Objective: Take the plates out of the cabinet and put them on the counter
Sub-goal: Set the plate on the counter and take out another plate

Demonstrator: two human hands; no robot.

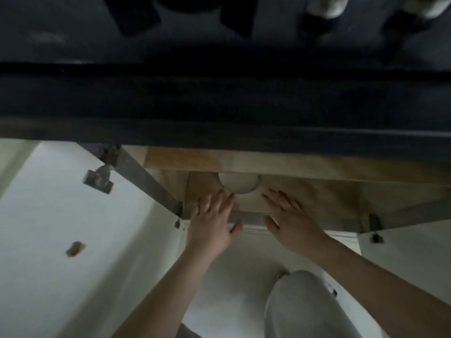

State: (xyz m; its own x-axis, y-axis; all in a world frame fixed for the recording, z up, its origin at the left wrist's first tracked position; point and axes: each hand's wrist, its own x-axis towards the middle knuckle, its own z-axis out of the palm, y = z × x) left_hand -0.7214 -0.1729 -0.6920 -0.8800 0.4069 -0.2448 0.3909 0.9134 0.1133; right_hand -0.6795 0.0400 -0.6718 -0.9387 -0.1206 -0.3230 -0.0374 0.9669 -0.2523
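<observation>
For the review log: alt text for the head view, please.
Both hands, left hand and right hand, reach open and empty into a low cabinet toward white plates half hidden under the dark counter. The white door stands open at left.

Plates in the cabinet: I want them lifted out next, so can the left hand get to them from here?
Probably yes: the left hand is open just short of the white plates, with bare shelf between; the counter edge hides most of them.
</observation>
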